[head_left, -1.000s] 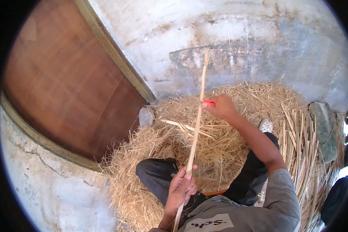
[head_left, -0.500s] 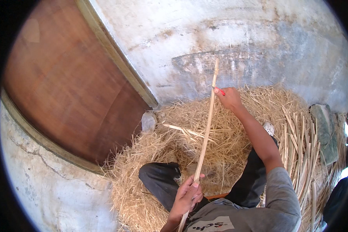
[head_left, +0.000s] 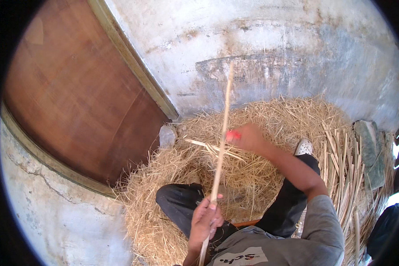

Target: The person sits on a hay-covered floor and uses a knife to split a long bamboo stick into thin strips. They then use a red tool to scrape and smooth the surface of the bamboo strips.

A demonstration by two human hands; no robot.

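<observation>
A long pale bamboo strip (head_left: pixel 221 155) slants upward from my lap, its far tip in front of the wall. My left hand (head_left: pixel 205 221) is wrapped round its lower part, above my thigh. My right hand (head_left: pixel 249 136), smeared by motion, is closed on a small red-handled knife (head_left: pixel 233 135) beside the strip's middle. Blur hides the blade, so whether it touches the strip cannot be told. Below and left of the knife, a few split pale pieces (head_left: pixel 204 144) lie on the heap of shavings (head_left: pixel 164 181).
Many bamboo strips (head_left: pixel 341 164) lie in a pile at my right, beside a greenish stone slab (head_left: pixel 370 153). A stained wall (head_left: pixel 270 53) rises ahead. At the left is a brown door panel (head_left: pixel 84 93), with a pale stone (head_left: pixel 167 136) at its frame's corner.
My right hand and the knife have come down along the strip, toward me and a little left. The strip's far end has swung left. My left hand keeps its hold.
</observation>
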